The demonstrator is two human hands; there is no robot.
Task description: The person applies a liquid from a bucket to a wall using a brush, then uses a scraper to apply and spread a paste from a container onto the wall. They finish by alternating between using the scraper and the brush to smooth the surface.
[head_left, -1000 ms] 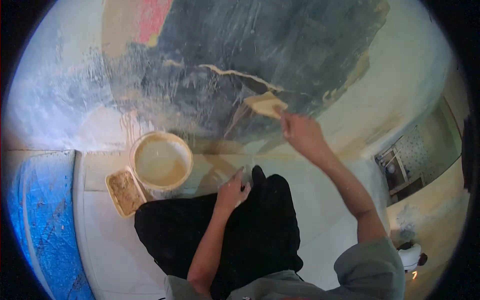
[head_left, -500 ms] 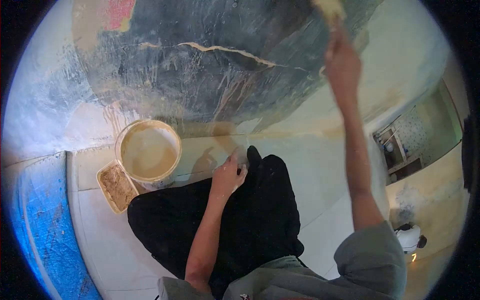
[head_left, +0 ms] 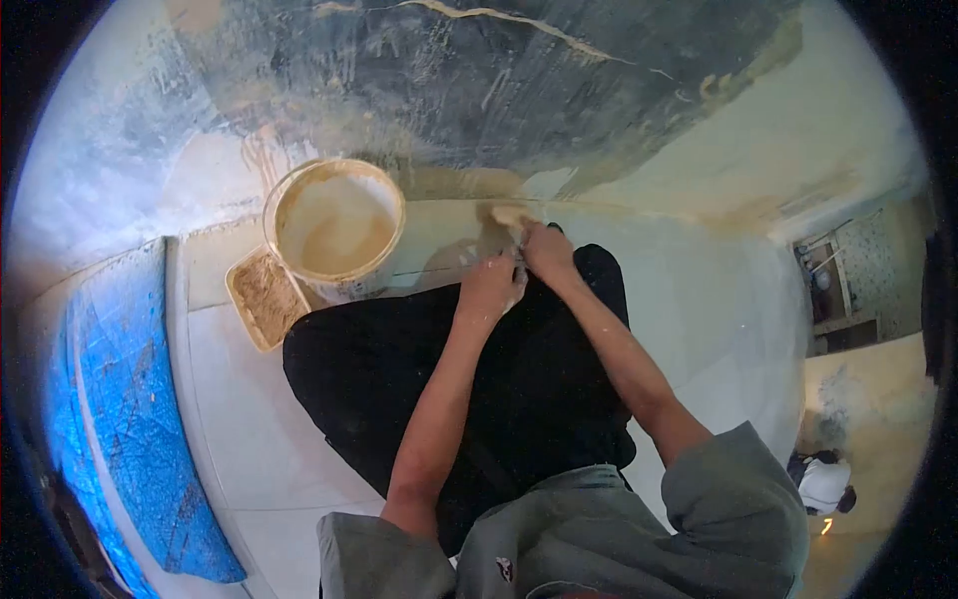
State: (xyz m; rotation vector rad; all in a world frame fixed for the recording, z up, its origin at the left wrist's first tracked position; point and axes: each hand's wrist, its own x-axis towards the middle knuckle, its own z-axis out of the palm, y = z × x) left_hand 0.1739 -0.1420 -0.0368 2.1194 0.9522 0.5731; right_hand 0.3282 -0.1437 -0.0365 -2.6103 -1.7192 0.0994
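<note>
My right hand (head_left: pixel 548 252) is closed around what looks like a paintbrush (head_left: pixel 512 215). Its pale tan head points left, low in front of the wall, above my knees. Just beside it, my left hand (head_left: pixel 490 287) is curled closed, with pale smears on the fingers; whatever it may hold is hidden. The two hands are nearly touching. To their left stands a round bucket (head_left: pixel 394 225) with a cream-smeared rim and pale liquid inside. Against the bucket sits a small rectangular tub (head_left: pixel 263 299) of brownish, crumbly paste.
Ahead rises a wall with a dark grey patch (head_left: pixel 439 100) crossed by a cream-filled crack (head_left: pixel 519 22). A blue tarp-like sheet (head_left: pixel 145 409) lies left on the pale tiled floor (head_left: pixel 269 449). Far right, another person (head_left: pixel 825 483) is near a doorway-like opening (head_left: pixel 848 270).
My right hand has come down from high on the wall to beside my left hand, bringing the brush. The camera view has tilted down, and my left hand stays over my lap.
</note>
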